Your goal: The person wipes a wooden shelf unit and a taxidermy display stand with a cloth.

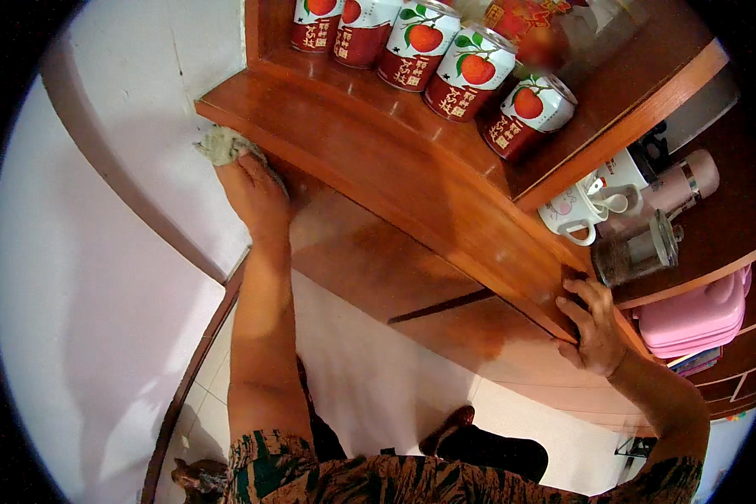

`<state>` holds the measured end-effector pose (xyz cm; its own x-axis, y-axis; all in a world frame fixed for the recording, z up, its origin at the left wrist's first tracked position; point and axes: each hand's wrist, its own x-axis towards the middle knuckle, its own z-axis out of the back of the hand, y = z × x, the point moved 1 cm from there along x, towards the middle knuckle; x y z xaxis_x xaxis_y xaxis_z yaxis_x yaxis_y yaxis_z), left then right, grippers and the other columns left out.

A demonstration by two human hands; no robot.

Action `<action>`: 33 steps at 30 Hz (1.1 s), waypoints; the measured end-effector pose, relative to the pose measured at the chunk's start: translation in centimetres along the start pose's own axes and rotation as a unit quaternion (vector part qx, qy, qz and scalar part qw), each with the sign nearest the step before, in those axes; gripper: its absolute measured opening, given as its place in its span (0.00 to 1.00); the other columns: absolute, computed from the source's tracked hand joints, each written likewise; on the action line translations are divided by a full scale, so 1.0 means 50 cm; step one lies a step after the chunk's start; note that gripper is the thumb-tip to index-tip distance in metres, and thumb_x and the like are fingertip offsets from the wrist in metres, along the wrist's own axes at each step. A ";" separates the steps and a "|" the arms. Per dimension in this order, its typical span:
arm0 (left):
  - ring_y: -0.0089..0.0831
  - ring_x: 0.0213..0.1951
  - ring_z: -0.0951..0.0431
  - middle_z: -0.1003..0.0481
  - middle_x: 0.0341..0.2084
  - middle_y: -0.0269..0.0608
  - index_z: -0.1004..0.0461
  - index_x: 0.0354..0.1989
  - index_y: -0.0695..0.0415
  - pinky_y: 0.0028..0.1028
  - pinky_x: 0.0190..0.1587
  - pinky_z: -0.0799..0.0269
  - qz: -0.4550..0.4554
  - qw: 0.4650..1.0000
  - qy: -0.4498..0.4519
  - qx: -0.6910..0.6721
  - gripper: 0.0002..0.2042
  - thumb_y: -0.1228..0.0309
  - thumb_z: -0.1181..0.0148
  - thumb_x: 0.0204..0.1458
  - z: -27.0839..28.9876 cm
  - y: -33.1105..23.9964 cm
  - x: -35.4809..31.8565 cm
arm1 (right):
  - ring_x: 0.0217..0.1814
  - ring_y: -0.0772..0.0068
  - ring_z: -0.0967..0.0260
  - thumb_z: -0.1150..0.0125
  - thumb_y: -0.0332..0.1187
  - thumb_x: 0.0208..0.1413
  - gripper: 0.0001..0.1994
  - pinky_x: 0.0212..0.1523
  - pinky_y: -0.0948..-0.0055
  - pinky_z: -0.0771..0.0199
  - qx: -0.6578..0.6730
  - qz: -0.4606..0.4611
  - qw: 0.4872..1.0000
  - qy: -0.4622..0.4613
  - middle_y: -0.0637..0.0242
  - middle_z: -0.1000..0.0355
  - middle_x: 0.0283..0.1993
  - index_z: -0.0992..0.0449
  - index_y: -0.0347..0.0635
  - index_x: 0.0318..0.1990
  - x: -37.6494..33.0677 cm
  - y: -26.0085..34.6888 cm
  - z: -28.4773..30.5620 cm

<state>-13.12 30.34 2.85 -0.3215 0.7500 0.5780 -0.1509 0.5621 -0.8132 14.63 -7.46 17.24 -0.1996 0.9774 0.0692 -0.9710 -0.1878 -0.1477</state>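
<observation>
Well, the cloth point(223, 144) looks crumpled; pale (faintly greenish)

Five cans point(417, 42), rowed on shelf point(344, 105); cup point(567, 210), jar point(634, 254), flask point(674, 186) to their right; box point(695, 321) below these; cloth point(219, 145) left, by wall point(101, 193).

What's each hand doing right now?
Left hand: closed on a pale cloth, by the wooden ledge.
Right hand: open, fingers bent, resting at the ledge's edge, no loose object visible in it.

A crumpled, pale greyish cloth point(223, 144) — at the glossy brown wooden ledge's point(378, 168) left end.
</observation>
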 end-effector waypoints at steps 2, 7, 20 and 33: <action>0.45 0.44 0.30 0.29 0.43 0.53 0.33 0.51 0.64 0.36 0.49 0.36 0.031 0.999 -0.013 0.016 0.15 0.65 0.57 0.64 0.002 0.011 0.017 | 0.60 0.43 0.45 0.32 0.44 0.41 0.33 0.56 0.46 0.42 0.003 0.004 1.000 -0.002 0.51 0.43 0.62 0.35 0.45 0.57 0.000 -0.001 -0.002; 0.46 0.44 0.30 0.30 0.44 0.53 0.33 0.50 0.64 0.37 0.46 0.35 0.040 0.999 0.003 0.021 0.12 0.72 0.57 0.61 0.000 -0.014 -0.088 | 0.60 0.43 0.45 0.33 0.44 0.42 0.33 0.57 0.45 0.43 0.008 0.005 1.000 -0.005 0.52 0.43 0.62 0.35 0.46 0.58 0.008 0.002 0.001; 0.48 0.51 0.33 0.33 0.51 0.54 0.37 0.56 0.67 0.38 0.57 0.40 0.089 0.985 0.102 -0.103 0.19 0.71 0.53 0.58 -0.026 -0.134 -0.321 | 0.58 0.42 0.44 0.45 0.54 0.54 0.29 0.56 0.44 0.43 -0.009 -0.001 1.000 -0.006 0.50 0.43 0.61 0.35 0.45 0.57 -0.004 -0.003 -0.004; 0.42 0.42 0.30 0.29 0.40 0.50 0.34 0.47 0.66 0.36 0.48 0.36 0.142 0.989 -0.017 0.044 0.13 0.68 0.56 0.63 0.006 0.163 -0.104 | 0.60 0.42 0.48 0.39 0.50 0.51 0.29 0.57 0.43 0.45 0.009 -0.017 1.000 0.025 0.48 0.44 0.60 0.36 0.44 0.55 -0.010 -0.009 -0.007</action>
<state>-12.97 30.91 -6.83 -0.3944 0.8599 0.3240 -0.1296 0.2970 -0.9460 15.22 -7.81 16.91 -0.1600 0.9868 0.0242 -0.9794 -0.1557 -0.1286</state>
